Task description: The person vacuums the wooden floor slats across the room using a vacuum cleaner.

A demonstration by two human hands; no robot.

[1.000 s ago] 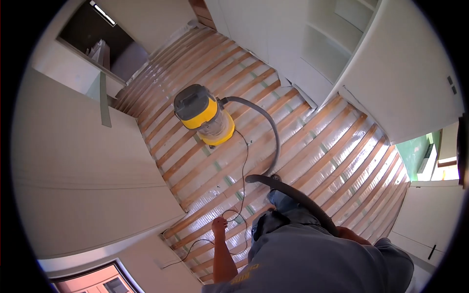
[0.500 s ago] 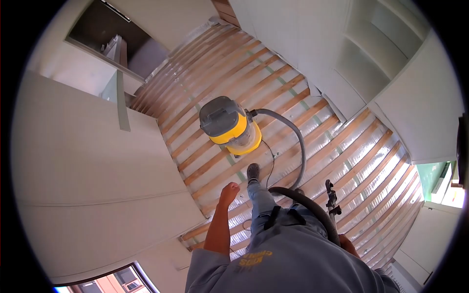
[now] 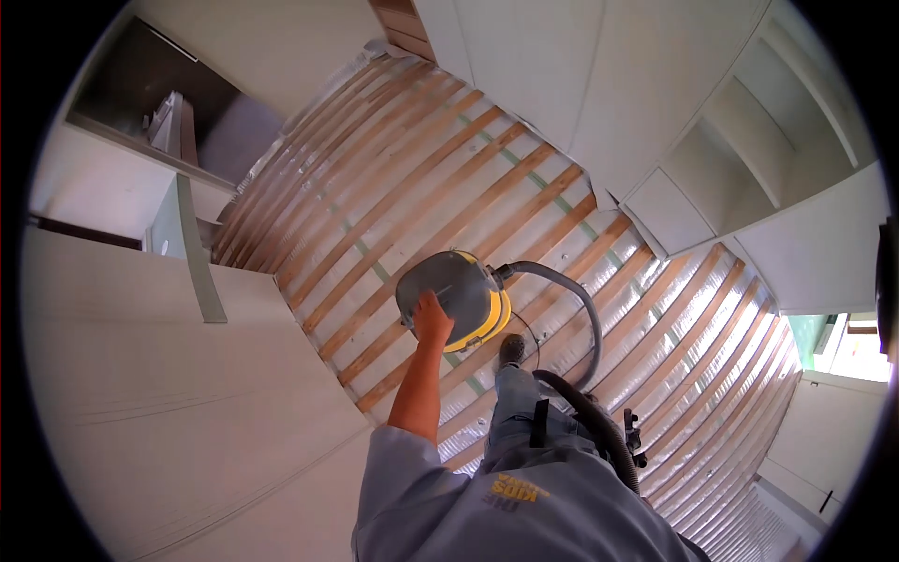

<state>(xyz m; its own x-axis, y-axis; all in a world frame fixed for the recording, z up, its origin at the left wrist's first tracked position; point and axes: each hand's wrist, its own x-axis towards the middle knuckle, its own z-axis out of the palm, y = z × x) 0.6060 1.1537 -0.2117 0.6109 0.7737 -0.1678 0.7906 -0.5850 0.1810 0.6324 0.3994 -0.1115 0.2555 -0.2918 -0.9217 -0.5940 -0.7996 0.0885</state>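
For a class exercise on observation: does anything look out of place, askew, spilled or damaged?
The floor looks unfinished: wooden strips with silvery sheeting between them lie uncovered. A pale flap at the foot of the white panels seems loose. No spill is visible, and the vacuum under the left hand shows no clear damage.

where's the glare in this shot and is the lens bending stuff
Head view: glare off the shiny silver foil sheeting and a washed-out bright opening at right; head view: fisheye bowing curves the long brown wooden battens, with rounded black borders at the corners.
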